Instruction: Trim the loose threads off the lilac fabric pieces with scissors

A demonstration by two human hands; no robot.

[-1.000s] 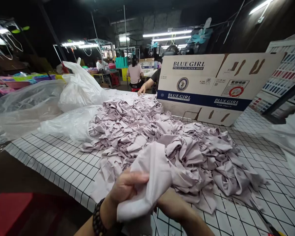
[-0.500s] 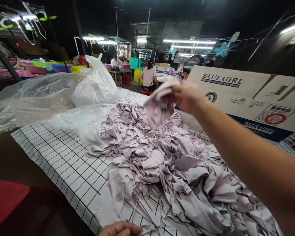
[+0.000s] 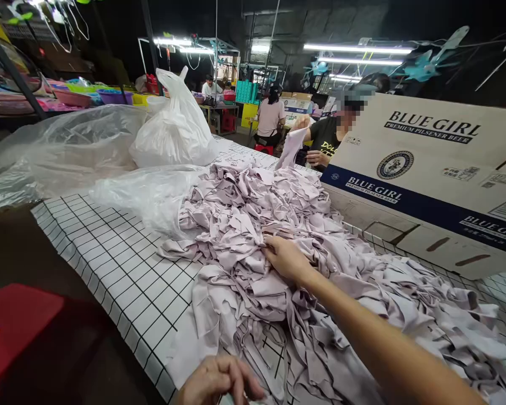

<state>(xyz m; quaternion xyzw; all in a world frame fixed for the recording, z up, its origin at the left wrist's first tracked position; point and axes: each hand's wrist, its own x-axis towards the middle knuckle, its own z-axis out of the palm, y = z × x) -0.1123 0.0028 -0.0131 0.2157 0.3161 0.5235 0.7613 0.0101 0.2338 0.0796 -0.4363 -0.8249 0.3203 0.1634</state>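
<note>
Head view: right hand [image 3: 287,259] grip spread on fabric pile [image 3: 278,225], left hand [image 3: 219,383] loosely curled, clear bag [image 3: 152,194] alongside.

Your table's [image 3: 109,264] left edge lies bare; fabric scraps [image 3: 253,219], plastic bags [image 3: 152,194] and beer carton [image 3: 425,174] block elsewhere.

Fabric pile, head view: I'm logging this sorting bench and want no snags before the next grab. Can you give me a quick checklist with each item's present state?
1. Right hand resting on the fabric pile: ok.
2. Right hand closed on one piece: cannot tell.
3. Left hand at the near table edge, fingers curled, holding anything: cannot tell.
4. Checked tablecloth lying flat beside the pile: ok.
5. Co-worker's hand with its raised piece apart from the right hand: ok.
</note>
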